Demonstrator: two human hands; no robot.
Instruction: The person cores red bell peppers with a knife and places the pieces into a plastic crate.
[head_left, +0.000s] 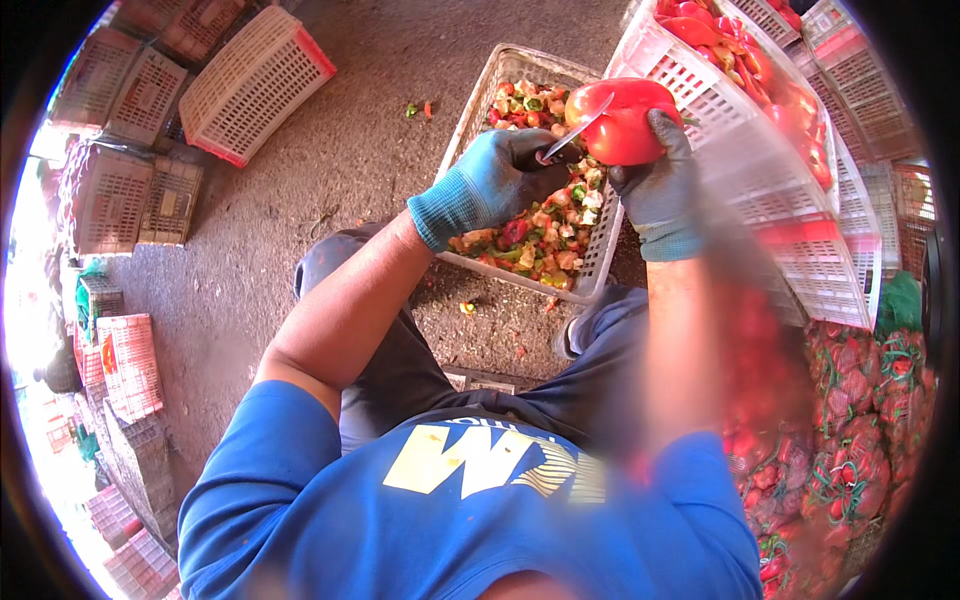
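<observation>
My left hand (517, 176), in a blue and dark work glove, grips a small knife (577, 129). Its narrow blade points up and right, against or just in front of a large red bell pepper (626, 120); whether it cuts the skin I cannot tell. Gloved too, my right hand (660, 176) holds the pepper from its right and lower side, the green stem turned right. Below both hands stands a pale plastic crate (525, 281) holding pepper cores and scraps (544, 240).
Stacked white crates (735, 150) rise at the right, the top one full of cut red peppers (720, 49). Net sacks of red peppers (847, 450) lie lower right. More crates (255, 86) stand at the left. Small scraps (467, 307) dot the concrete floor (247, 217).
</observation>
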